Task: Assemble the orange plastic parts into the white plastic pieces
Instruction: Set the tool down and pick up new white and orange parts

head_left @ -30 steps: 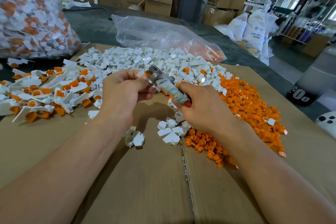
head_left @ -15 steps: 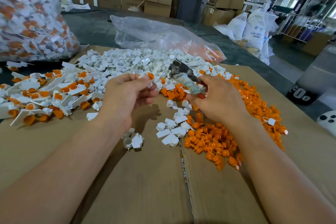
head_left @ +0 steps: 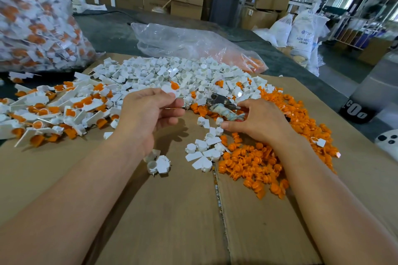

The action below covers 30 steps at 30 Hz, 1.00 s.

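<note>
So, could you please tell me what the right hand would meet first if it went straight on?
Likely the loose white pieces lying just ahead of the right hand on the cardboard, though depth is unclear.

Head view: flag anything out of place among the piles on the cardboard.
One white piece sits stray on the far right edge of the orange pile, away from the white pile. A few orange parts are mixed into its right side. Nothing looks damaged.

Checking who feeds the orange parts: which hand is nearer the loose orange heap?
Right. The right hand, gripping a wrapped tool, lies over the orange heap's left edge. The left hand, pinching a white piece, is apart from it, across the cardboard.
</note>
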{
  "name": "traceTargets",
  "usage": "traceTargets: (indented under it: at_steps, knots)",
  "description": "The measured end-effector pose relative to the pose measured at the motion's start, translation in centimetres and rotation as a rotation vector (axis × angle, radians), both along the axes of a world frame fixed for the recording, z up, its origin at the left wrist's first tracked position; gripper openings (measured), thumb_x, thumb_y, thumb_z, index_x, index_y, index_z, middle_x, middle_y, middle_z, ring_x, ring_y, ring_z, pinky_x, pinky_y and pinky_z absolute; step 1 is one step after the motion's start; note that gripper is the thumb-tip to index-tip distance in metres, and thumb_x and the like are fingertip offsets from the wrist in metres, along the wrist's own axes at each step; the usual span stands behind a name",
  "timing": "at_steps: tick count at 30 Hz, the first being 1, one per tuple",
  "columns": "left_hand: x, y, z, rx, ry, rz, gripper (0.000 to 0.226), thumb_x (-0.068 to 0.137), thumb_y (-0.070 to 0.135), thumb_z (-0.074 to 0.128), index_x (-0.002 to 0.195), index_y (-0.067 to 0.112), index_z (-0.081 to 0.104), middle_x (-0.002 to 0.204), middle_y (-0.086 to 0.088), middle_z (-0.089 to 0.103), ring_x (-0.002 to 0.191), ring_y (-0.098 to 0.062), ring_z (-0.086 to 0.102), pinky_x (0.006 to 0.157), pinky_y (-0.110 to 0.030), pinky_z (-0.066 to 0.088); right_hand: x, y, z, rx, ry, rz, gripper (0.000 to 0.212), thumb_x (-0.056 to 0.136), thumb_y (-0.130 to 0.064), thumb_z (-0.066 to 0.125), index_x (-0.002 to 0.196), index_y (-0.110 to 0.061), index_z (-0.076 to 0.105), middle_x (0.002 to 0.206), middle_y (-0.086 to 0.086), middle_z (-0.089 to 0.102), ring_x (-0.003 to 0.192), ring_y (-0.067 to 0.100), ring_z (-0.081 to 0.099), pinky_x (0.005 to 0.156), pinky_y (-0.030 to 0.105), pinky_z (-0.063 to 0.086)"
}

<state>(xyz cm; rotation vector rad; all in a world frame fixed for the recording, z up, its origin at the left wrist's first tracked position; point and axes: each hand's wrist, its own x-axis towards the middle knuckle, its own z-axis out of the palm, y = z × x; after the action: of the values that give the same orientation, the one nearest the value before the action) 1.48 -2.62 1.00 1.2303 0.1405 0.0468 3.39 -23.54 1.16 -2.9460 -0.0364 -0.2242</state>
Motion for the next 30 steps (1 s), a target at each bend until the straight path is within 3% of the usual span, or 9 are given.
traceTargets:
  at_steps: [4,11,16,19,22,24,26,27,30]
  knots:
    - [0.1,0.4,0.2,-0.101,-0.022,0.025,0.014,0.087,0.001,0.057,0.075,0.007,0.057,0.061,-0.002,0.070,0.052,-0.009,0.065,0.043,-0.017,0.049,0.0,-0.1,0.0,0.009,0.012,-0.003,0.081,0.069,-0.064,0.063,0.132,-0.016,0.048,0.134,0.007,0.050,0.121,0.024,0.045,0.091,0.034,0.038]
    - [1.0,2.0,0.7,-0.374,-0.094,0.261,0.007,0.094,0.015,0.052,0.091,0.011,0.056,0.064,0.002,0.071,0.060,-0.007,0.068,0.049,-0.015,0.049,0.0,0.0,-0.1,0.009,0.038,-0.001,0.081,0.070,-0.063,0.062,0.133,-0.015,0.046,0.135,0.009,0.046,0.123,0.025,0.042,0.093,0.035,0.037]
    - [1.5,3.5,0.9,-0.664,-0.122,0.407,0.035,0.099,0.026,0.043,0.129,0.008,0.049,0.076,0.000,0.074,0.069,-0.010,0.071,0.053,-0.016,0.049,0.2,-0.1,-0.3,0.009,0.065,-0.003,0.080,0.071,-0.065,0.061,0.132,-0.015,0.046,0.132,0.010,0.045,0.120,0.025,0.041,0.088,0.033,0.036]
    - [1.4,3.5,0.9,-0.692,-0.096,0.362,0.033,0.099,0.024,0.044,0.128,0.009,0.049,0.090,-0.004,0.074,0.072,-0.012,0.071,0.054,-0.016,0.049,0.3,-0.2,-0.4,0.005,0.077,-0.008,0.081,0.070,-0.066,0.060,0.133,-0.016,0.044,0.134,0.011,0.042,0.123,0.026,0.038,0.094,0.036,0.035]
    - [1.4,2.6,1.1,-0.305,-0.004,0.334,0.021,0.096,0.017,0.050,0.116,0.013,0.055,0.081,-0.002,0.072,0.061,-0.010,0.069,0.049,-0.018,0.051,0.4,-0.2,-0.4,-0.009,0.082,-0.010,0.083,0.070,-0.067,0.058,0.133,-0.016,0.043,0.134,0.011,0.042,0.123,0.026,0.038,0.094,0.036,0.034]
    - [1.5,2.2,0.6,0.174,-0.026,0.330,0.018,0.092,0.013,0.056,0.109,0.015,0.061,0.081,0.001,0.070,0.058,-0.007,0.066,0.053,-0.021,0.054,0.4,-0.2,-0.4,-0.011,0.082,-0.008,0.083,0.070,-0.068,0.058,0.133,-0.016,0.043,0.133,0.011,0.043,0.123,0.026,0.038,0.094,0.036,0.035]
    - [1.6,2.0,-0.4,0.787,-0.140,0.313,0.025,0.090,0.012,0.058,0.114,0.016,0.064,0.100,0.001,0.068,0.080,-0.009,0.063,0.074,-0.025,0.049,0.4,-0.2,-0.4,-0.010,0.086,-0.008,0.084,0.069,-0.068,0.058,0.133,-0.016,0.043,0.133,0.011,0.042,0.123,0.026,0.038,0.095,0.036,0.035]
    - [1.7,2.0,-0.8,0.995,-0.179,0.290,0.029,0.090,0.012,0.057,0.118,0.016,0.063,0.110,-0.001,0.065,0.093,-0.013,0.059,0.083,-0.028,0.044,0.4,-0.2,-0.4,-0.010,0.087,-0.010,0.085,0.069,-0.069,0.058,0.134,-0.016,0.043,0.134,0.010,0.042,0.124,0.026,0.038,0.095,0.037,0.035]
    - [2.2,1.9,-1.5,1.258,-0.143,0.169,0.037,0.089,0.013,0.058,0.126,0.017,0.057,0.129,-0.009,0.056,0.115,-0.027,0.053,0.094,-0.038,0.042,0.5,-0.2,-0.4,0.005,0.082,-0.013,0.085,0.068,-0.071,0.056,0.133,-0.016,0.044,0.133,0.010,0.042,0.122,0.026,0.039,0.093,0.036,0.036]
